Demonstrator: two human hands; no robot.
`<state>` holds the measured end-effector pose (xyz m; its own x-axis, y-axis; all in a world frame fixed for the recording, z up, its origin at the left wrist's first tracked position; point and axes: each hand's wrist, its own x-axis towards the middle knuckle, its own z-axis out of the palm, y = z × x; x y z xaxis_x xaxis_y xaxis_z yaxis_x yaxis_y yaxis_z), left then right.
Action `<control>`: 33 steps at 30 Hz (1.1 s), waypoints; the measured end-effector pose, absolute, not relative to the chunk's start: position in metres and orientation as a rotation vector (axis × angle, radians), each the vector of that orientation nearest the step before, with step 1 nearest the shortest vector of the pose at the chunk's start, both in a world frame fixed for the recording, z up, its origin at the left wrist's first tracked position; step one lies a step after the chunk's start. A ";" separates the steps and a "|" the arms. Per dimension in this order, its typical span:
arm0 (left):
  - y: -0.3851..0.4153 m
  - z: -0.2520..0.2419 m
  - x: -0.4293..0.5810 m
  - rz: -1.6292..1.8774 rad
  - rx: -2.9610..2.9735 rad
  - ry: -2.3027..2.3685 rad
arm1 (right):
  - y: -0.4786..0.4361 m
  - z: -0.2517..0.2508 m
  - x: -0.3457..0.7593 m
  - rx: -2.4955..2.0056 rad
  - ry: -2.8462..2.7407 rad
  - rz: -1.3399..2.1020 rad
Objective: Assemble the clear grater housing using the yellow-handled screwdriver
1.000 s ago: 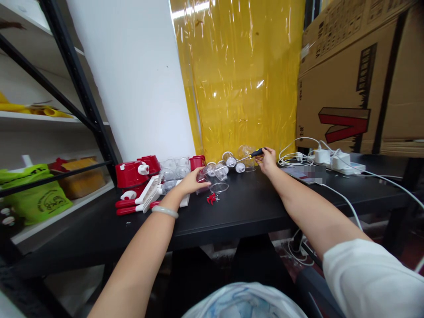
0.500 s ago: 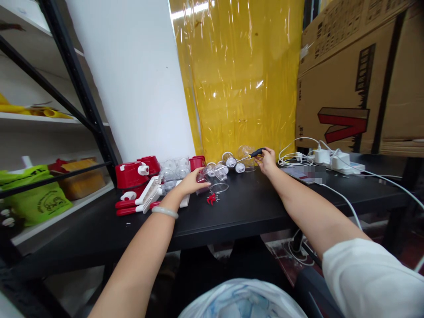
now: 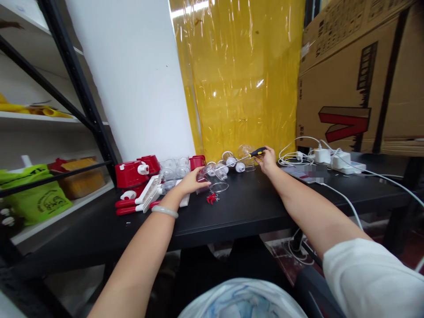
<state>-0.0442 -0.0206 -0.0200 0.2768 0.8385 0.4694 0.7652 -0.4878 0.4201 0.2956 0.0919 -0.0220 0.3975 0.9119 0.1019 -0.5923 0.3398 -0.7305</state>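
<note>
My left hand (image 3: 191, 181) is closed around a clear plastic cup (image 3: 213, 177) that lies tilted on the black table (image 3: 245, 207). My right hand (image 3: 266, 160) grips a screwdriver (image 3: 245, 156) with a black and yellow handle; its thin shaft points left toward the cup. A small red part (image 3: 211, 198) lies on the table just in front of the cup. More clear cups with white caps (image 3: 232, 160) sit behind, against the yellow sheet.
Red and white plastic parts (image 3: 137, 179) are piled at the table's left. A metal shelf (image 3: 53, 176) holds a green bag. White chargers and cables (image 3: 326, 159) and a phone lie right, under big cardboard boxes (image 3: 361, 75). A yellow plastic sheet (image 3: 238, 75) hangs behind.
</note>
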 end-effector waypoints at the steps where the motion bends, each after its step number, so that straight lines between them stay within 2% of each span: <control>1: -0.021 -0.020 -0.044 0.999 2.421 1.528 | 0.092 -0.022 0.296 -0.675 -0.563 1.043; 33: -0.021 -0.020 -0.044 0.992 2.413 1.546 | 0.096 -0.023 0.296 -0.726 -0.586 1.013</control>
<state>-0.0441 -0.0211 -0.0198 0.2686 0.8445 0.4633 0.7733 -0.4759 0.4190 0.2963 0.0962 -0.0229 0.4169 0.9029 0.1046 -0.5407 0.3389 -0.7699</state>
